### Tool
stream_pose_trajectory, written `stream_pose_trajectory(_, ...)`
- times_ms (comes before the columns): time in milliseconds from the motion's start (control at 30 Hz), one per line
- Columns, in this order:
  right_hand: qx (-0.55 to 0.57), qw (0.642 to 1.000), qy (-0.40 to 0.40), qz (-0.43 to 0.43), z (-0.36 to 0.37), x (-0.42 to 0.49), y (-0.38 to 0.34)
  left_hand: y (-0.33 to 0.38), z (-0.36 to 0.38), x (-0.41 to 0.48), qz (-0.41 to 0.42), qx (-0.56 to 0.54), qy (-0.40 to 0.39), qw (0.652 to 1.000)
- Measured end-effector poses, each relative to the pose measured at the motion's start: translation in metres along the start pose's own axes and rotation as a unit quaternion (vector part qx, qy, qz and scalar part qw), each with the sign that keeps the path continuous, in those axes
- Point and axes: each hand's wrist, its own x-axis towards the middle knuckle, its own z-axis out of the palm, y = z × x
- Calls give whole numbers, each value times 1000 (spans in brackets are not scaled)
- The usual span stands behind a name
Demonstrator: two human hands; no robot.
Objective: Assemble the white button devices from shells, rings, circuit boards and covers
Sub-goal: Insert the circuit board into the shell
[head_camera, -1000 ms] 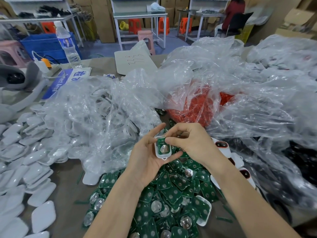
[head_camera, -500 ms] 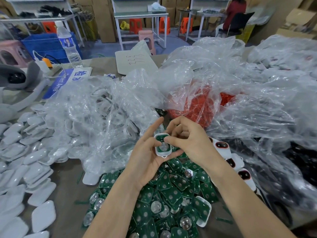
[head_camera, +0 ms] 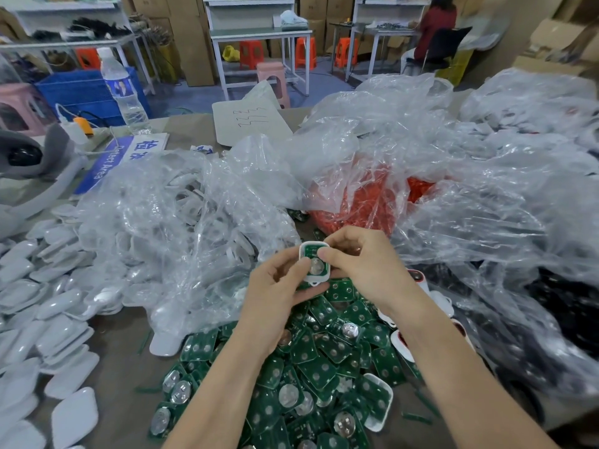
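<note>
Shell with board seated, pinched between both our hands.
Our left hand (head_camera: 275,288) curls under the white shell (head_camera: 311,280), thumb on its left rim. Our right hand (head_camera: 361,265) pinches the right rim. Inside are a green circuit board (head_camera: 310,253) and a silver coin cell (head_camera: 316,267), facing us. Below the grip is the loose board pile (head_camera: 327,361). Clear plastic bags (head_camera: 194,228) crowd left, beyond and right of it.

1 white shell (head_camera: 313,280) w/ 1 circuit board (head_camera: 311,253) in it. Loose green boards (head_camera: 324,367), near centre: dozens, can't count. White covers (head_camera: 48,319), left: dozens too. 1 water bottle (head_camera: 121,89), far left. 4 orange stools (head_camera: 251,53), 2 pink stools (head_camera: 275,76). 1 seated person (head_camera: 434,24), far right.
</note>
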Motion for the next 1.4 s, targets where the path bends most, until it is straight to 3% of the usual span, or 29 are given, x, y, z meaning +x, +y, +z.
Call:
stream_pose_trajectory(200,-43,999,10,-20,4,-2,0,-3,-2,1,36,95,17,995)
stream_pose_trajectory(567,-69,998,10,-9,6,-2,6,-9,-4,2,40,166,34,985)
stream_pose_trajectory(867,-91,995,20,-44,3,-5,5,-3,-4,0,103,297,32,949)
stream_pose_trajectory(1033,-148,987,32,-53,2,0,-20,-2,0,-1,64,267,25,961)
stream_pose_trajectory(1133,-165,975,56,-139,21,-1,-54,-2,-2,0,66,226,24,972)
stream_pose_trajectory(1200,-115,975,-29,-187,50,-4,-77,-9,-7,3,49,269,25,962)
stream_pose_trajectory(1267,-124,958,-170,-197,93,-9,-92,-13,-10,3,-44,302,26,952)
stream_pose_trajectory(1300,-162,935,-240,-206,118,-12,-95,-12,-8,1,-62,261,19,963)
stream_pose_trajectory(1400,-264,854,-368,-256,190,-19,-89,-2,-3,0,8,158,32,987)
